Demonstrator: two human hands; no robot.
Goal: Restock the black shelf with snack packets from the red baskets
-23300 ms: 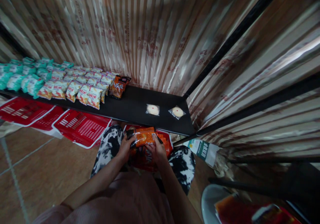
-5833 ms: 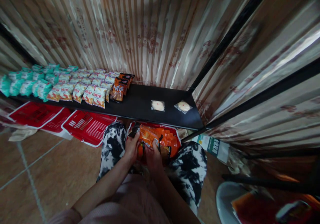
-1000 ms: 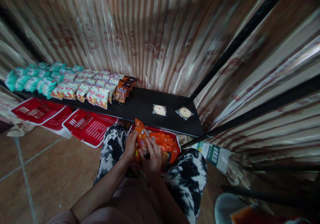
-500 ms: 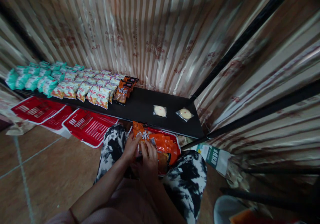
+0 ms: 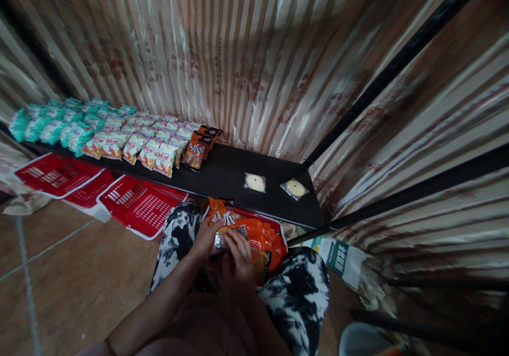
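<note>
Over the red basket, left hand and right hand hold an orange packet — fingers gripping its lower part, seemingly a straightening step — next move calling for light pressure.

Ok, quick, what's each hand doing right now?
Left hand: closed, holding an orange packet.
Right hand: bent against the same packet's lower part; whether it grips cannot be told.

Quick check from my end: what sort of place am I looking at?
Perhaps a small shop, or a mock-up of one: snack packets stand in rows on a black shelf, red baskets show below its front edge, and a striped curtain hangs behind.
</note>
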